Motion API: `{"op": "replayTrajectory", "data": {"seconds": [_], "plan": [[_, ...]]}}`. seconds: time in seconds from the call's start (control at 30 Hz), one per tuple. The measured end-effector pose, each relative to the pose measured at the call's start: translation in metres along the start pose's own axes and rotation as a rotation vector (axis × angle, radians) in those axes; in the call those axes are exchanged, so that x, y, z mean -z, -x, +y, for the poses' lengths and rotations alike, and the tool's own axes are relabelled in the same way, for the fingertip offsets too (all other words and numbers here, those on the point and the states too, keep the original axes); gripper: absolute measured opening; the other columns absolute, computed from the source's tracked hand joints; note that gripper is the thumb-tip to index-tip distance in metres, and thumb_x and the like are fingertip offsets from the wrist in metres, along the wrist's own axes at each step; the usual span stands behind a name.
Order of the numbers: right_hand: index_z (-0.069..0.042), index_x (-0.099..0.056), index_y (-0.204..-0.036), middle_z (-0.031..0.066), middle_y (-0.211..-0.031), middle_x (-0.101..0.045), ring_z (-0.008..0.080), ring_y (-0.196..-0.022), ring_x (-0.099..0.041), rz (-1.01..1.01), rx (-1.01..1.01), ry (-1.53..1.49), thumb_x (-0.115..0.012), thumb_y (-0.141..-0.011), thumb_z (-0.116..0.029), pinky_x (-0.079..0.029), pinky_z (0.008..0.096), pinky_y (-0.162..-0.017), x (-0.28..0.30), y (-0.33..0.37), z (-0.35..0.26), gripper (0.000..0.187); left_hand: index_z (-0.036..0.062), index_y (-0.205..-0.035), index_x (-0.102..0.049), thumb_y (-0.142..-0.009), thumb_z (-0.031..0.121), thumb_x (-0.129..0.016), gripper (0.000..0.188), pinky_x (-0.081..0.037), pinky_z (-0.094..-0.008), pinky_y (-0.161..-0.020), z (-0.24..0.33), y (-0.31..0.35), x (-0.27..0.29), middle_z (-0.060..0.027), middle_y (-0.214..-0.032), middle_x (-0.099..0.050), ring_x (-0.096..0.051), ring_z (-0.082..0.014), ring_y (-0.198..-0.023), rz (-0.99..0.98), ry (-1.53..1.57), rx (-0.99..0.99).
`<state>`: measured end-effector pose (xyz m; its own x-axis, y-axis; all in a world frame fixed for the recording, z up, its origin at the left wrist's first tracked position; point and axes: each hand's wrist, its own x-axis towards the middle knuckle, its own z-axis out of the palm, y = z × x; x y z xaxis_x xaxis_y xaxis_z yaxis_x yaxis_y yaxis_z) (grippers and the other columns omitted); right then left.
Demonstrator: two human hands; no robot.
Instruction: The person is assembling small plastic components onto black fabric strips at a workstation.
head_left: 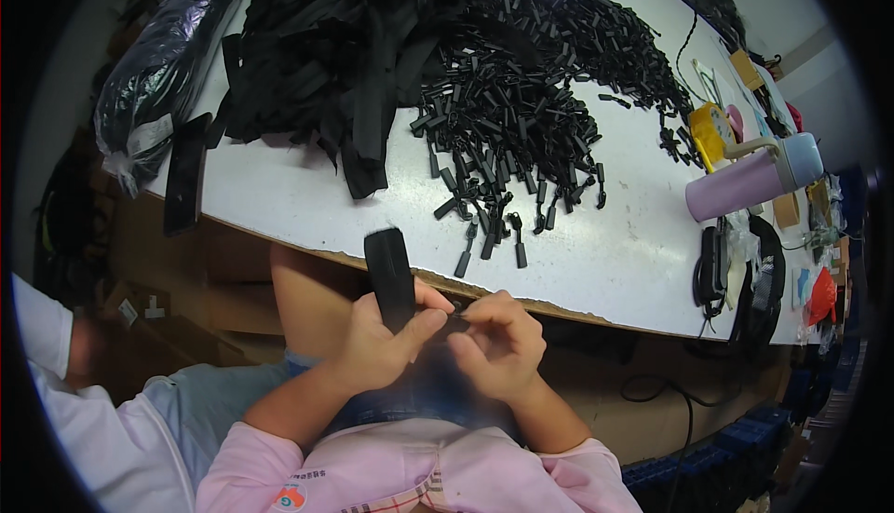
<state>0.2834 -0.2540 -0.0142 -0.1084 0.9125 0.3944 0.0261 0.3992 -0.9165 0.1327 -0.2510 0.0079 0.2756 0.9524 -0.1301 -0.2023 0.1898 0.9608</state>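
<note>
My left hand (386,341) is closed round a short black fabric strip (389,271), whose cut end stands up above the fingers. The strip's lower part is hidden in the grip. Close beside it, my right hand (501,344) pinches thumb and finger together, almost touching the left fingertips. A tiny dark thing shows between the two hands, too small to name. Both hands are just off the table's front edge, above my lap. Nearest to them on the table lie several loose black zipper pulls (519,241), in front of a large heap of zipper pulls (521,113).
Black fabric strips (317,57) are piled at the back left of the white table (624,262). Beside them lie a dark phone (187,173) and a plastic-wrapped bundle (168,66). A lilac bottle (736,185) and yellow tape roll (710,131) are at right. Another person's sleeve (42,327) is at left.
</note>
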Motion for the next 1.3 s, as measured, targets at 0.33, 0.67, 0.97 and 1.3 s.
{"op": "replayTrajectory", "data": {"seconds": [0.33, 0.67, 0.97, 1.3], "plan": [[-0.001, -0.052, -0.065, 0.0038, -0.053, -0.046, 0.0102, -0.041, -0.040, -0.527, -0.293, -0.006, -0.065, -0.068, -0.009, -0.032, 0.0229, -0.038, -0.002, 0.000, 0.004, 0.016, 0.0016, -0.083, -0.052, -0.083, 0.020, -0.052, 0.019, -0.035, -0.0180, -0.051, -0.010, -0.002, 0.007, 0.0044, -0.061, -0.045, -0.041, -0.0042, -0.054, 0.231, -0.083, -0.014], [-0.003, -0.056, -0.081, 0.0078, -0.074, -0.052, 0.0179, -0.059, -0.051, -0.096, 0.185, 0.364, -0.065, -0.061, -0.002, -0.043, 0.0258, -0.048, -0.007, -0.016, -0.002, 0.022, -0.0021, -0.093, -0.050, -0.080, 0.013, -0.054, 0.020, -0.045, -0.0277, -0.065, -0.011, -0.005, 0.009, -0.0106, -0.079, -0.058, -0.056, -0.0143, -0.073, -0.122, -0.397, -0.079], [0.002, -0.056, -0.082, 0.0043, -0.070, -0.055, 0.0049, -0.058, -0.049, -0.023, -0.521, -0.411, -0.057, -0.076, -0.002, -0.040, 0.0161, -0.051, 0.004, -0.003, -0.008, 0.007, 0.0000, -0.092, -0.049, -0.078, 0.006, -0.055, 0.016, -0.045, -0.0209, -0.046, -0.016, 0.004, 0.003, -0.0052, -0.072, -0.053, -0.052, -0.0080, -0.052, 0.017, 0.103, 0.043], [0.003, -0.058, -0.082, 0.0067, -0.065, -0.056, 0.0074, -0.054, -0.053, -0.026, -0.296, -0.165, -0.056, -0.076, -0.001, -0.041, 0.0174, -0.047, 0.006, -0.001, -0.006, 0.008, -0.0020, -0.092, -0.054, -0.079, 0.005, -0.054, 0.014, -0.046, -0.0202, -0.047, -0.016, 0.003, -0.018, -0.0088, -0.083, -0.057, -0.056, -0.0098, -0.058, 0.141, -0.113, -0.228]]}}
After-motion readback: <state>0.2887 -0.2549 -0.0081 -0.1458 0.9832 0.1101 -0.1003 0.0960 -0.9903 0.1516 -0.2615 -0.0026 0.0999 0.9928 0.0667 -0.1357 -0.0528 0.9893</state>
